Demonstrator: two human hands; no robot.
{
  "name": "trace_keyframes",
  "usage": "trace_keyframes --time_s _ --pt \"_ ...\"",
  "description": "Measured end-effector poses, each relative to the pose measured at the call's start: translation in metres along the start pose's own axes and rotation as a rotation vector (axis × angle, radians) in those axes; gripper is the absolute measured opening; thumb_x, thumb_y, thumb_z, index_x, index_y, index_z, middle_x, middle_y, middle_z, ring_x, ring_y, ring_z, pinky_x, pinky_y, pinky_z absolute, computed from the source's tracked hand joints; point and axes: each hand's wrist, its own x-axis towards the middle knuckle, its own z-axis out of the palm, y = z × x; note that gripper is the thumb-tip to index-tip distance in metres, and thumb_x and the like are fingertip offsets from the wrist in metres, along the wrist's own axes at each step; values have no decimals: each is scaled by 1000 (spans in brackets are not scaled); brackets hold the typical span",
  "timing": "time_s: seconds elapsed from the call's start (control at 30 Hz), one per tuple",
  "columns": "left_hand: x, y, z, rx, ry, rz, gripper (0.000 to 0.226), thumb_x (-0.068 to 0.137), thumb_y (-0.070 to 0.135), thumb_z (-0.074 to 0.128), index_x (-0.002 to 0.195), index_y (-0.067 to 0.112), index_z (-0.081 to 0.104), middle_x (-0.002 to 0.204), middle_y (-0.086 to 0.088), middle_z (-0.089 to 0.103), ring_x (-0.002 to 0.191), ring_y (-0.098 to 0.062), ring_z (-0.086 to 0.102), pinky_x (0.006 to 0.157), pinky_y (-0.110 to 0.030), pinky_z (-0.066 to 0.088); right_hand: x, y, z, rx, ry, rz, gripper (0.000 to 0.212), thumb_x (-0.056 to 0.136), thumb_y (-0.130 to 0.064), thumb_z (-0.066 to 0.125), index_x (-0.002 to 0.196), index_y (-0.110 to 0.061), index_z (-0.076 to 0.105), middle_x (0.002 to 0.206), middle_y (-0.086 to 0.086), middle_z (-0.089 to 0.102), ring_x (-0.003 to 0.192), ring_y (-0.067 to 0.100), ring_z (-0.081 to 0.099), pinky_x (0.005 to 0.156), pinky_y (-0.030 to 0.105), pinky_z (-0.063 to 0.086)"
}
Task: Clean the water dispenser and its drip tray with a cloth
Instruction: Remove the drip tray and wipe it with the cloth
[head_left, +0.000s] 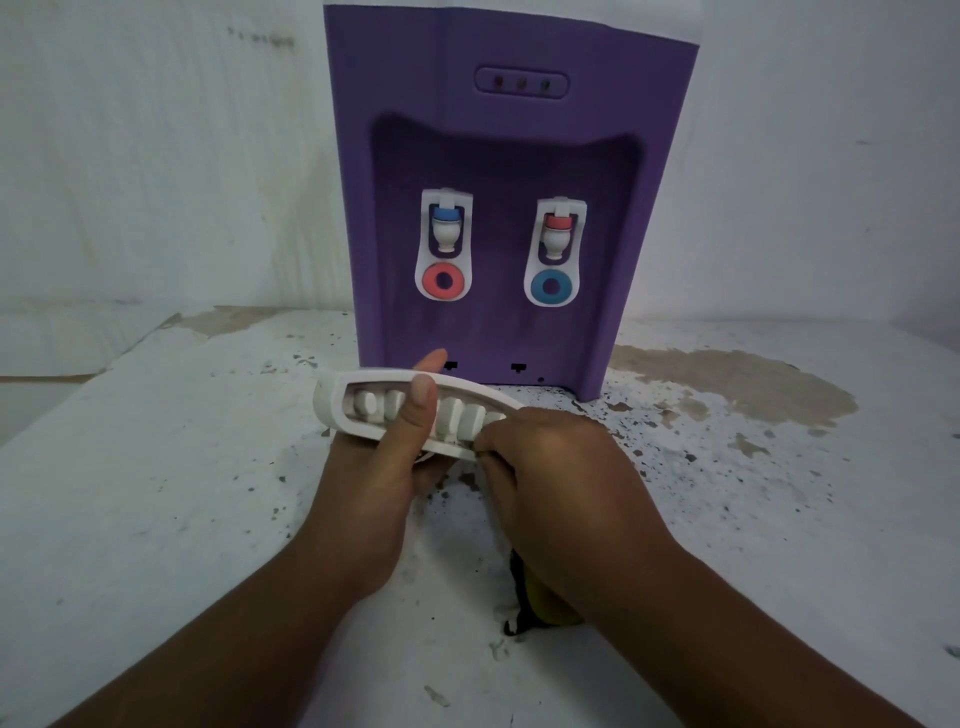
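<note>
A purple water dispenser (506, 156) stands on the table against the wall, with two white taps in its recess. Just in front of it my left hand (384, 467) holds the white drip tray (363, 410) tilted on edge, thumb across its slotted face and a fingertip over its top rim. My right hand (561, 483) is curled at the tray's right end and covers it. A yellow-green cloth (540, 603) with a dark edge hangs under my right wrist; how my fingers hold it is hidden.
The white table top (779, 519) is worn, with dark flecks and brown bare patches to the right of the dispenser. Its left edge runs diagonally at the far left. A stained white wall (156, 156) rises behind.
</note>
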Motion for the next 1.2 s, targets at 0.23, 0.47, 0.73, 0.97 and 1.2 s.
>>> trace_keyframes --time_s 0.23,0.47,0.73,0.97,1.2 --pt "-1 0 1 -13 -82 -37 66 78 68 64 135 36 61 128 -2 69 121 -20 64 91 -30 56 -7 -22 -13 319 273 -175 15 96 -10 60 98 -10 75 90 3 71 83 15 61 78 31 48" --pt "4 0 -1 -61 -11 -39 78 71 78 67 133 30 64 129 -7 69 119 -25 65 86 -33 58 1 2 -6 87 -28 79 31 103 -21 43 127 -21 62 124 -3 60 112 9 53 88 16 31" --pt "-1 1 3 -49 -12 -7 74 71 75 69 131 31 65 126 -4 71 117 -21 67 85 -30 57 -1 -2 -4 29 6 78 29 103 -24 44 124 -19 64 119 -1 63 98 10 52 83 17 33" --pt "-2 1 4 -99 -68 -68 77 70 75 71 134 32 62 129 -5 69 121 -22 64 88 -30 56 -6 -28 -15 238 173 -121 21 100 -16 53 102 -9 72 97 5 70 89 19 60 84 32 44" --pt "3 0 -1 -136 25 -81 82 69 74 72 133 25 64 132 -11 66 122 -27 63 88 -36 57 -7 -3 -14 209 98 118 22 97 -18 53 98 -23 74 91 -2 68 83 13 60 80 30 50"
